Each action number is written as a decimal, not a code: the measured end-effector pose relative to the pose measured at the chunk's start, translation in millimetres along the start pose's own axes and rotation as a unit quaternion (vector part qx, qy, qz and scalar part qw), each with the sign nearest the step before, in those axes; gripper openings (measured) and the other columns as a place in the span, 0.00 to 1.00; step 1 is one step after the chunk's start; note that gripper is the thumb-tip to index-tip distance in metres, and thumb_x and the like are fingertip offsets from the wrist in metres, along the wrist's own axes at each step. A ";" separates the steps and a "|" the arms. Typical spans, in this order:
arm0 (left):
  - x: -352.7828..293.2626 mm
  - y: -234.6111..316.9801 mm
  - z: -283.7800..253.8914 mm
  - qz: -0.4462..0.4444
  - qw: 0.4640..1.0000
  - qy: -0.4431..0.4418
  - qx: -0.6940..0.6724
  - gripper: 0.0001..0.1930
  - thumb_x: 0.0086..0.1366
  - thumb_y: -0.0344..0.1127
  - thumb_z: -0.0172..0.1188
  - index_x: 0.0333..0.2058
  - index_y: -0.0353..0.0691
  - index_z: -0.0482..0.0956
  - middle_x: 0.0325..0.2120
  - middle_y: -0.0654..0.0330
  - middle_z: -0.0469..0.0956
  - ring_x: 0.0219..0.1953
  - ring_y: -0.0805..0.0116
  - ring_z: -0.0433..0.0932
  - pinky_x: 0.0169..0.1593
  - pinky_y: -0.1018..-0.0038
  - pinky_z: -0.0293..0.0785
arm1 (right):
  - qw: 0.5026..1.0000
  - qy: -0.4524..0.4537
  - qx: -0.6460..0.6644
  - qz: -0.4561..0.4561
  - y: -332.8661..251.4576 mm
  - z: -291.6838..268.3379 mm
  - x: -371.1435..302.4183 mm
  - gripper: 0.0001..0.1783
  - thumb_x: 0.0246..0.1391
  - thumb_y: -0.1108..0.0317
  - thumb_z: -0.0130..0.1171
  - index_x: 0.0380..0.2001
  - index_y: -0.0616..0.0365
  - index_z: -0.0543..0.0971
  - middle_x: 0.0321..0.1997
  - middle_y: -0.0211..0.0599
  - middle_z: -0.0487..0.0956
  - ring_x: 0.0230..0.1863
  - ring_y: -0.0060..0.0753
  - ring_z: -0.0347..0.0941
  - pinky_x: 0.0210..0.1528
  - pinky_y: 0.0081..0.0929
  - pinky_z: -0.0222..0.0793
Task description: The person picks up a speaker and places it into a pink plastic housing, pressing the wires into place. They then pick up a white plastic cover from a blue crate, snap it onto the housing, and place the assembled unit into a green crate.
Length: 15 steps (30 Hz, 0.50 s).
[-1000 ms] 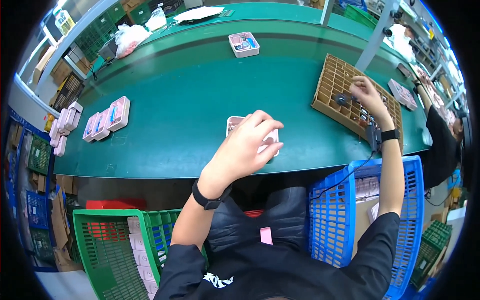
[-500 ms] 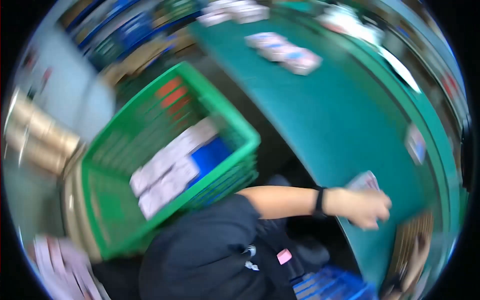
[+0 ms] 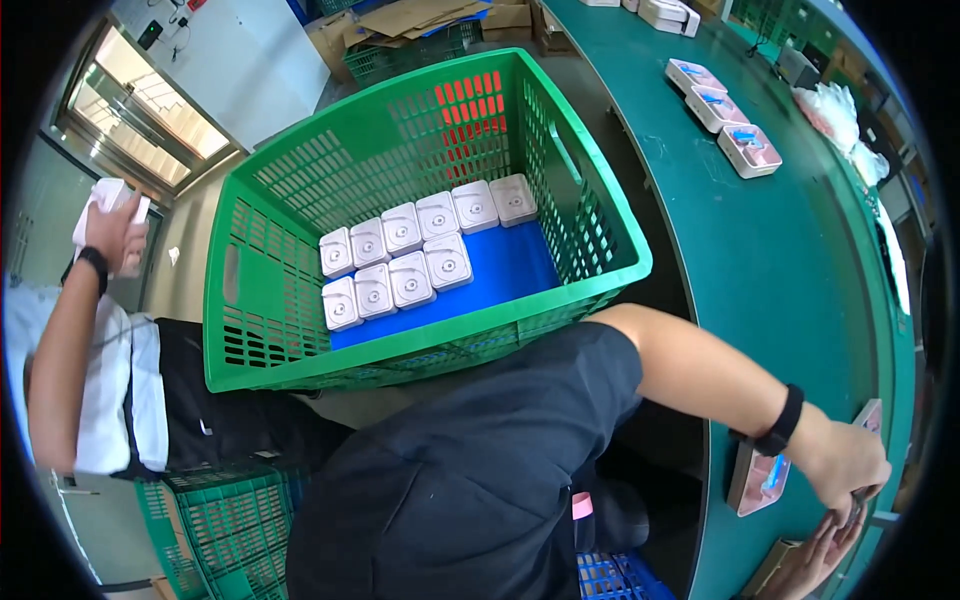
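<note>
**Hands at the desk edge, basket beside you**

Your left hand (image 3: 848, 462) grips a small pink box (image 3: 868, 415) over the green desk (image 3: 790, 270). Your right hand (image 3: 815, 565) lies open just below; whether it holds anything is unclear. Another pink box (image 3: 757, 478) sits nearby. The green basket (image 3: 600, 215) holds white boxes (image 3: 415, 255).

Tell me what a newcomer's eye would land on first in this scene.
The big green crate dominates the centre-left, with pale square boxes in two rows on its blue floor. At the lower right, the person's left hand reaches over the green table beside a pink tray. At far left, another person's hand holds something white.
</note>
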<state>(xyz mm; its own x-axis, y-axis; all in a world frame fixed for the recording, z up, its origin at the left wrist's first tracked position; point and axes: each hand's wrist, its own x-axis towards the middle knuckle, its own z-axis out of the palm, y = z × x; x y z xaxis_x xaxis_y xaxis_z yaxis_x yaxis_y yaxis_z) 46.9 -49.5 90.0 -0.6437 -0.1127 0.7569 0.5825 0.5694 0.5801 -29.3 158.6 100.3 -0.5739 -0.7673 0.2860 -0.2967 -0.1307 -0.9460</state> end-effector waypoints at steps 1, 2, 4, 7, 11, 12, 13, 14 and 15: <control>14.1 4.2 1.0 0.017 0.999 -0.032 0.019 0.20 0.56 0.47 0.73 0.39 0.37 0.88 0.34 0.48 0.86 0.41 0.48 0.86 0.45 0.55 0.81 | 0.998 0.012 -0.058 0.007 1.4 -14.3 2.9 0.49 0.61 0.54 0.71 0.77 0.44 0.55 0.73 0.41 0.64 0.67 0.51 0.68 0.66 0.45 0.71; 27.6 8.5 3.2 0.036 0.997 -0.063 0.035 0.18 0.55 0.47 0.73 0.38 0.39 0.89 0.33 0.49 0.87 0.40 0.49 0.86 0.45 0.55 0.81 | 0.993 0.029 -0.117 0.015 1.7 -28.5 1.1 0.58 0.59 0.44 0.73 0.82 0.36 0.48 0.83 0.45 0.59 0.75 0.62 0.65 0.71 0.53 0.70; 35.1 5.8 10.3 0.079 0.989 -0.100 0.075 0.15 0.54 0.47 0.72 0.34 0.43 0.91 0.31 0.51 0.88 0.37 0.51 0.87 0.42 0.57 0.81 | 0.996 0.087 -0.014 0.032 25.9 -38.1 -5.9 0.41 0.67 0.58 0.65 0.77 0.49 0.58 0.77 0.45 0.67 0.72 0.48 0.69 0.72 0.42 0.68; 6.1 -12.1 -20.8 0.126 0.983 -0.105 0.080 0.12 0.54 0.43 0.71 0.31 0.41 0.90 0.27 0.50 0.86 0.30 0.52 0.86 0.35 0.59 0.80 | 0.992 0.080 0.087 0.039 66.0 -14.5 -6.9 0.24 0.75 0.73 0.56 0.70 0.62 0.70 0.68 0.41 0.76 0.68 0.31 0.72 0.72 0.27 0.65; -36.2 -1.4 -76.7 0.000 0.980 -0.164 0.109 0.09 0.54 0.33 0.74 0.32 0.37 0.87 0.27 0.52 0.85 0.30 0.58 0.87 0.34 0.65 0.82 | 0.999 -0.001 0.027 0.020 72.6 48.1 -1.0 0.22 0.69 0.71 0.63 0.63 0.63 0.75 0.60 0.35 0.78 0.62 0.30 0.75 0.67 0.29 0.70; -31.9 -1.6 -85.2 0.019 0.977 -0.174 0.124 0.08 0.55 0.31 0.74 0.33 0.36 0.87 0.27 0.53 0.84 0.29 0.59 0.86 0.34 0.67 0.82 | 0.999 -0.006 -0.048 0.008 59.2 51.6 2.7 0.24 0.66 0.69 0.67 0.62 0.64 0.76 0.61 0.37 0.78 0.63 0.32 0.75 0.67 0.32 0.70; -39.7 -3.9 -91.5 0.004 0.975 -0.187 0.118 0.08 0.56 0.30 0.74 0.34 0.35 0.87 0.27 0.54 0.84 0.29 0.60 0.86 0.34 0.68 0.82 | 0.982 -0.026 -0.189 -0.008 45.7 59.3 -3.9 0.32 0.61 0.65 0.71 0.64 0.64 0.74 0.62 0.41 0.78 0.64 0.36 0.74 0.67 0.34 0.69; -43.6 -9.3 -90.8 -0.012 0.973 -0.201 0.113 0.08 0.56 0.29 0.74 0.34 0.35 0.86 0.28 0.55 0.84 0.29 0.62 0.86 0.34 0.69 0.82 | 0.944 -0.051 -0.327 -0.015 35.6 58.5 -12.0 0.39 0.56 0.60 0.76 0.66 0.65 0.72 0.63 0.45 0.77 0.65 0.41 0.74 0.68 0.37 0.69; -48.9 -14.6 -87.1 0.002 0.972 -0.215 0.094 0.08 0.56 0.29 0.74 0.34 0.35 0.86 0.28 0.55 0.84 0.29 0.62 0.86 0.34 0.69 0.82 | 0.942 -0.027 -0.335 -0.002 37.9 54.1 -23.3 0.39 0.56 0.60 0.76 0.66 0.65 0.72 0.63 0.45 0.77 0.65 0.41 0.74 0.68 0.37 0.69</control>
<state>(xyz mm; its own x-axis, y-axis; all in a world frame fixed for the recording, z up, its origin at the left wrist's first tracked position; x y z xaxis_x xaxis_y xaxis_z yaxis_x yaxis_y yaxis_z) 113.1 -123.2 70.7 -0.8130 0.2186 0.5397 0.5110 0.7123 0.4812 14.1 137.5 49.5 -0.5367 -0.8014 0.2639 -0.7247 0.2777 -0.6306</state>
